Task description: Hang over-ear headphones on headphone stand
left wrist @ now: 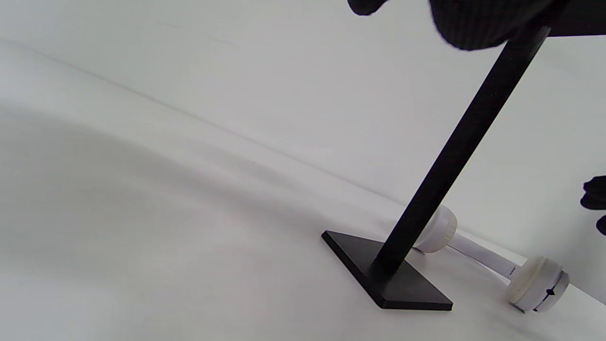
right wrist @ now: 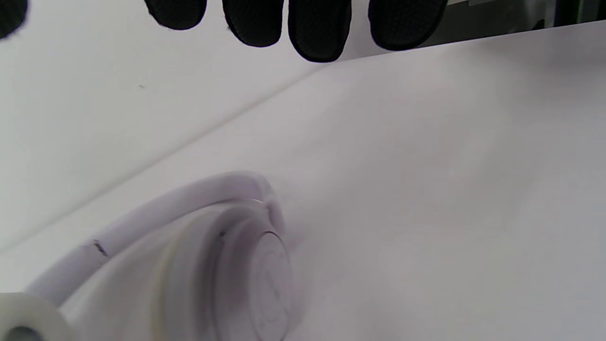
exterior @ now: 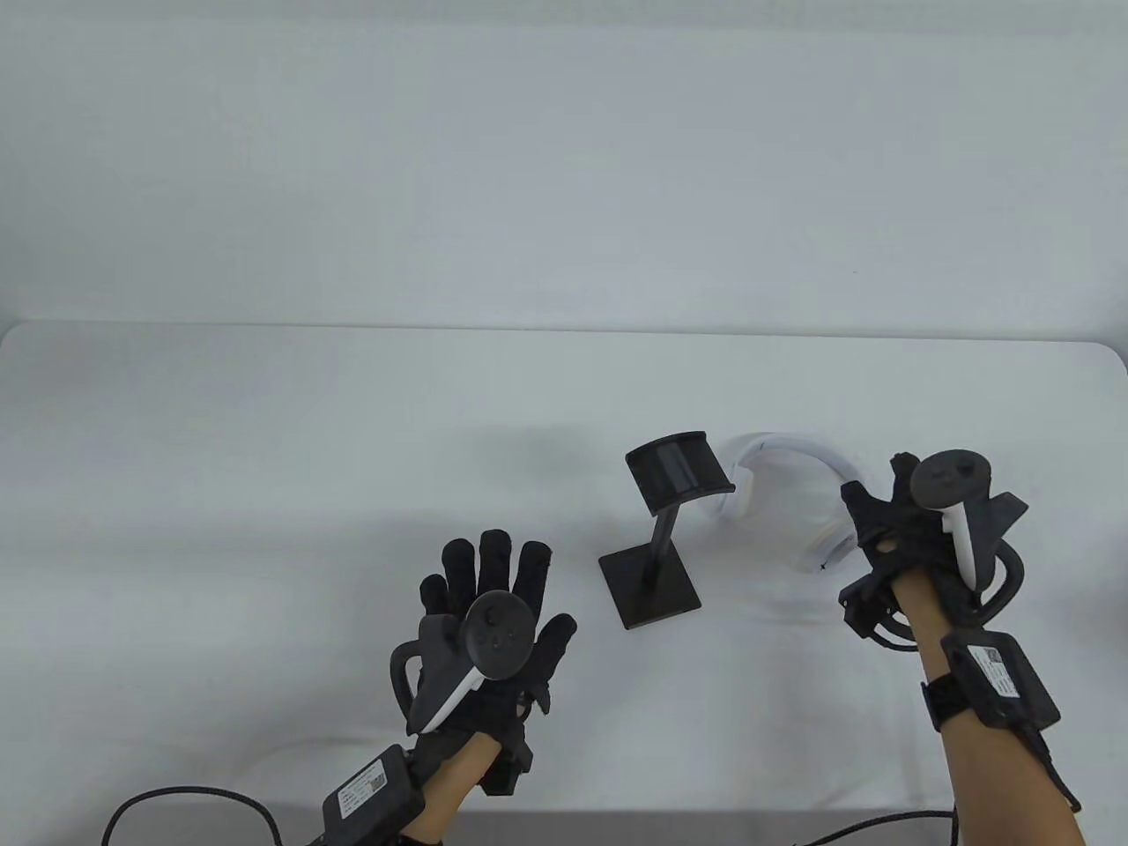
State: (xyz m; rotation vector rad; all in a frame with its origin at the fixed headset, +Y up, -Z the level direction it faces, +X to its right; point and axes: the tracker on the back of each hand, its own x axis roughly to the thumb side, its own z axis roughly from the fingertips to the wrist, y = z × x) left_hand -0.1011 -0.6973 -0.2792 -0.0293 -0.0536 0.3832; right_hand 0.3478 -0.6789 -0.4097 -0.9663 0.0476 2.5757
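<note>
The person's right hand (exterior: 925, 538) hovers above the table's right side, just over the near ear cup of the headphones (exterior: 793, 493). Its wrist view shows four gloved fingertips (right wrist: 319, 28) spread and hanging free above the cup, touching nothing, so the hand is open and empty. The left hand (exterior: 493, 617) lies flat and open with fingers spread, near the front of the table (exterior: 264, 441), to the left of the headphone stand (exterior: 661, 520) and apart from it; it holds nothing.

This looks like the opening step: reaching for the headphones, which are not yet picked up. The next move probably calls for the right hand to lower and close around the headband or the near cup, lift the set clear of the table, and carry it left and upward so the band can drop over the stand's top rest. The left hand may need to steady the stand's base, since the stand looks light and could tip.

The headphones are white, with a smooth curved headband and round cups with paler cushions. They lie on their side on the white table, just behind and to the right of the stand, one cup partly hidden behind its rest. The stand is black: a flat square base, a thin upright post, and a curved saddle on top.
</note>
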